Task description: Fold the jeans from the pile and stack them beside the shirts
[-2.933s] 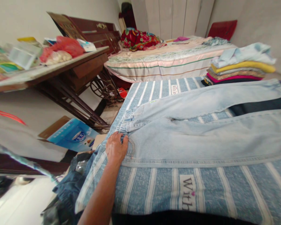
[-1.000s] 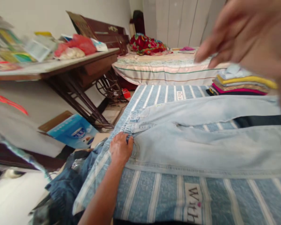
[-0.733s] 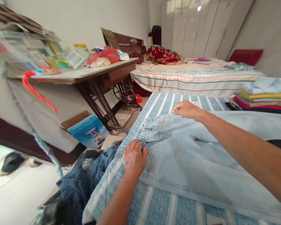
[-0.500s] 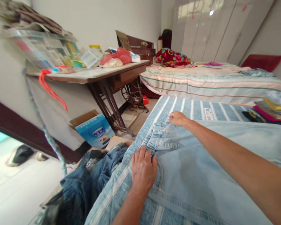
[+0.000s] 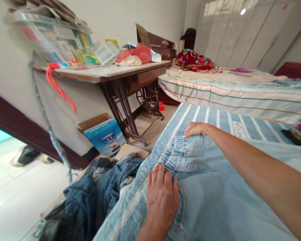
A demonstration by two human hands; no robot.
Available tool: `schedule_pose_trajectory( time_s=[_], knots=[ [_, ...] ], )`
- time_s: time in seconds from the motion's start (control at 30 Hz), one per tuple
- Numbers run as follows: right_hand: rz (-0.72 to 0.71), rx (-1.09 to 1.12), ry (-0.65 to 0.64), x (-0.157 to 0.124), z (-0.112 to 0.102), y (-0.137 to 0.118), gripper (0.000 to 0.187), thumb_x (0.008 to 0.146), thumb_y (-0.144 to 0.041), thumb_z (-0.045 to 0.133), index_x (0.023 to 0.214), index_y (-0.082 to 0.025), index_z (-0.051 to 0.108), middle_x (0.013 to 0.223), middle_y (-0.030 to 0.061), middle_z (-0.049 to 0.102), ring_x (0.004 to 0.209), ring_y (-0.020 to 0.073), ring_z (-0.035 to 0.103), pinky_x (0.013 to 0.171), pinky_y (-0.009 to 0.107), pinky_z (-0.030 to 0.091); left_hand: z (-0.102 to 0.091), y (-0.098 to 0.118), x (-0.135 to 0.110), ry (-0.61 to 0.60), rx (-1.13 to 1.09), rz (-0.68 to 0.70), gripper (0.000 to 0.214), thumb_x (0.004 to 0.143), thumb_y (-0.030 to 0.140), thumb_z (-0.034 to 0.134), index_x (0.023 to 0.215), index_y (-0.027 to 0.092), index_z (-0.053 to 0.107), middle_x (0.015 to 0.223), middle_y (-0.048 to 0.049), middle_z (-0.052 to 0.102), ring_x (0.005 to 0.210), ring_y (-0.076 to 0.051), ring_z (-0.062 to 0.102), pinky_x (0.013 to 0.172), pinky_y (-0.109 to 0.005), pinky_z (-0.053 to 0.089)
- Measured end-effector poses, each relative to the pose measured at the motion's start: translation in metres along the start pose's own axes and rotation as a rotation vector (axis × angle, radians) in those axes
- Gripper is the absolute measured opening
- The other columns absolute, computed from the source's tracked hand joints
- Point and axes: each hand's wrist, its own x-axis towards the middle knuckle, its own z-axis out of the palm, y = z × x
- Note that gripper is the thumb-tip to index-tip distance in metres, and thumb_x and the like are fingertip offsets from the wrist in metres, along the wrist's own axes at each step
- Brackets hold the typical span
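Note:
Light blue jeans (image 5: 211,194) with a gathered elastic waistband lie spread on a striped blue bed cover (image 5: 211,115). At the near side of the waistband, my left hand (image 5: 163,194) lies palm down with its fingers curled over the edge; the fingertips are partly hidden in the folds. My right hand (image 5: 197,129) grips the far corner of the waistband between thumb and fingers, above a front pocket. Between the two hands the waistband is bunched into small pleats.
Dark jeans (image 5: 100,190) are heaped below the bed's left edge, by an open cardboard box (image 5: 105,137). A sewing machine table (image 5: 105,75) with bags and a clear bin (image 5: 57,40) stands beyond. Another bed (image 5: 228,88) is behind, and folded clothes (image 5: 297,137) lie at right.
The view has shifted, so the scene sits further right. My right hand has closed more fully over the waistband's far corner; my left hand stays at the near side.

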Motion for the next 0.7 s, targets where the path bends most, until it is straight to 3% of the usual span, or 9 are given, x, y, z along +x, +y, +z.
schedule_pose_trajectory(
  time_s=[0.17,0.3,0.4,0.5,0.7],
  knots=[
    [-0.066,-0.046,-0.049,-0.015,0.000,-0.009,0.031,0.069,-0.045,0.067,0.076,-0.016,0.070,0.070,0.0022,0.067,0.061,0.0131,0.059,0.056,0.023,0.045,-0.001,0.001,0.000,-0.003,0.016,-0.006,0.021,0.083,0.024,0.047,0.095,0.017,0.063,0.121,-0.0135,0.059,0.117,-0.031,0.049,0.094,-0.051,0.043],
    [-0.139,-0.234,0.070,-0.021,-0.001,-0.021,0.017,0.059,-0.029,0.074,0.062,-0.016,0.063,0.061,-0.0026,0.060,0.062,0.0132,0.056,0.055,0.021,0.039,-0.003,0.002,0.001,-0.028,0.026,-0.008,0.022,0.083,0.023,0.046,0.095,0.017,0.063,0.125,-0.0137,0.056,0.120,-0.031,0.047,0.096,-0.051,0.041],
    [-0.194,-0.383,0.290,-0.029,-0.007,-0.033,0.013,0.070,-0.028,0.065,0.077,-0.017,0.064,0.078,0.0007,0.064,0.081,0.0184,0.058,0.065,0.024,0.039,-0.004,0.005,0.002,-0.049,0.023,0.034,0.028,0.082,0.022,0.045,0.104,0.017,0.062,0.134,-0.0109,0.049,0.126,-0.030,0.040,0.099,-0.051,0.038],
    [-0.241,-0.506,0.490,-0.037,-0.005,-0.041,0.024,0.086,-0.028,0.044,0.103,-0.019,0.059,0.105,0.0081,0.063,0.102,0.0238,0.053,0.076,0.030,0.037,-0.001,0.010,0.001,-0.086,0.037,0.113,0.035,0.080,0.020,0.045,0.112,0.021,0.060,0.139,-0.0046,0.045,0.131,-0.029,0.033,0.102,-0.051,0.035],
    [-0.276,-0.663,0.533,-0.035,0.027,-0.034,0.025,0.089,-0.027,0.039,0.105,-0.018,0.057,0.100,0.0117,0.066,0.097,0.0242,0.058,0.074,0.031,0.039,0.000,0.013,-0.002,-0.134,0.088,0.082,0.034,0.079,0.019,0.044,0.109,0.021,0.062,0.135,-0.0090,0.048,0.130,-0.031,0.034,0.100,-0.058,0.034]
  ],
)
